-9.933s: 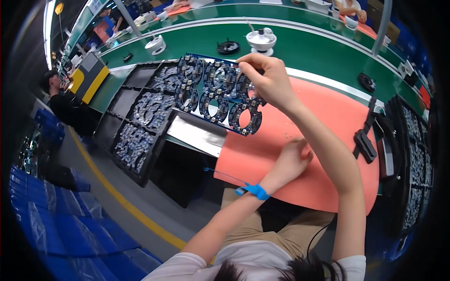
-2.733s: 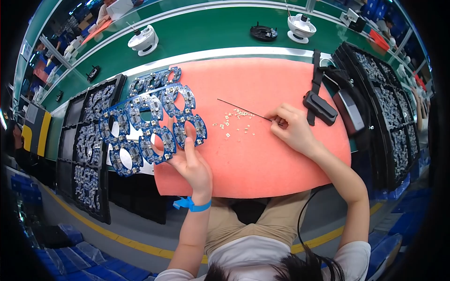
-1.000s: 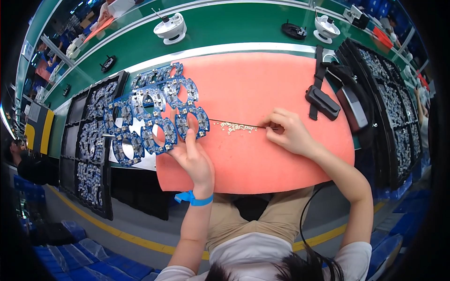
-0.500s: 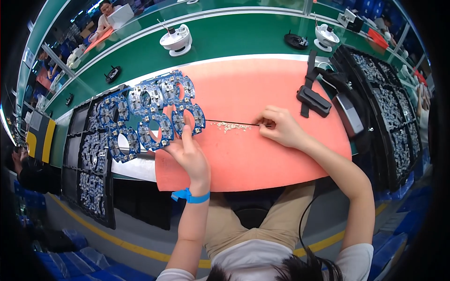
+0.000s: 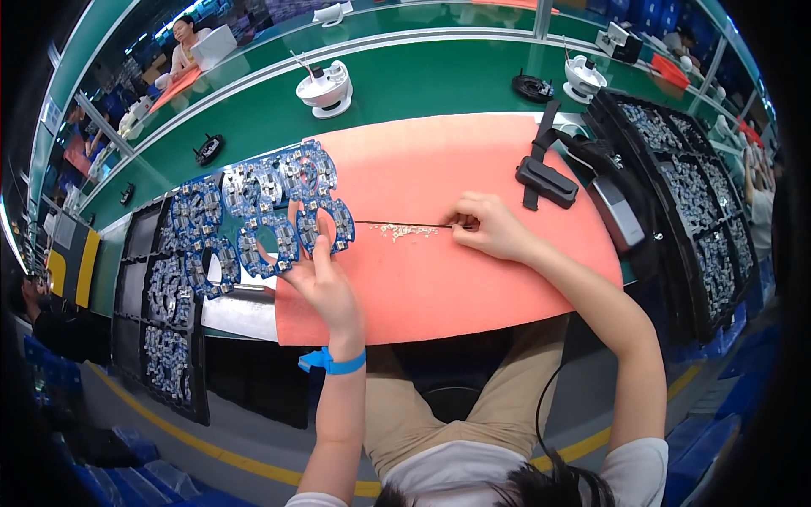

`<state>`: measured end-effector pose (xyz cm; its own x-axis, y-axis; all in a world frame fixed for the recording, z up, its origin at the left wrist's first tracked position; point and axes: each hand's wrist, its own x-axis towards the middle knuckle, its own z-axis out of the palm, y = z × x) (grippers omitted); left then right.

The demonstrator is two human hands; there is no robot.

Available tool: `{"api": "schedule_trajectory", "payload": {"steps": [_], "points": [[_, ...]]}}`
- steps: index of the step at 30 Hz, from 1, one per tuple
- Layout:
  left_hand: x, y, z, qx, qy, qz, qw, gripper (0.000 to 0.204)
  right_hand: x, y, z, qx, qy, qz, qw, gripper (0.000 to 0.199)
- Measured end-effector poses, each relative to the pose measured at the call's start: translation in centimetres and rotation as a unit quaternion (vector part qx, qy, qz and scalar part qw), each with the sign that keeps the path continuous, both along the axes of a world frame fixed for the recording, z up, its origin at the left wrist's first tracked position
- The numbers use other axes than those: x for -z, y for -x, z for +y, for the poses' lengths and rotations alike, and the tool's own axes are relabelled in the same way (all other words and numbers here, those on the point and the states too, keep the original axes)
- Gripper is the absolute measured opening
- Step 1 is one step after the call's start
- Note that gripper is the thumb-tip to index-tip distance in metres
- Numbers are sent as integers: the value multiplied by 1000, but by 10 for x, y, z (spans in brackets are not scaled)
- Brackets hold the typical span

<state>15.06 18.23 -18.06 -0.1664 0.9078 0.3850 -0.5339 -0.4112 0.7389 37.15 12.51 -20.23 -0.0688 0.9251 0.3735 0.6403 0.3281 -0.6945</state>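
Observation:
My left hand (image 5: 325, 291) grips the lower right edge of a panel of blue ring-shaped circuit boards (image 5: 268, 241), its thumb on the upper face. The panel is held tilted above the left end of an orange mat (image 5: 405, 296). In the closed fingers of my right hand (image 5: 486, 224) is a thin dark rod-like tool (image 5: 397, 223). It points left, its far end close to the panel's right edge; whether it touches cannot be made out. Small pale pieces (image 5: 399, 232) lie scattered on the mat, beside and beneath the tool.
Black trays of circuit boards stand at left (image 5: 169, 359) and right (image 5: 701, 198). A black strapped device (image 5: 547, 182) and a grey-silver block (image 5: 618, 211) lie at the mat's right. White rounded housings (image 5: 325, 91) and black round parts (image 5: 209, 149) sit on the green bench. Other people work beyond.
The view has shifted slightly, so mat, panel and both hands appear a little further left. Both hands keep their grips, and the tool still points at the panel's right edge.

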Motion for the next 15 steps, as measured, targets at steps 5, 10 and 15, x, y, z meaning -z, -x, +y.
{"api": "schedule_trajectory", "payload": {"steps": [5,10,15], "points": [[19,5,-2,-19,20,29,999,60,-2,1,-2,1,1,-1,1000,17],[16,11,-6,-49,35,9,998,63,-1,1,-5,-12,8,16,1000,18],[19,16,-7,-18,54,11,998,65,-5,-1,-8,-34,44,46,997,17]]}}
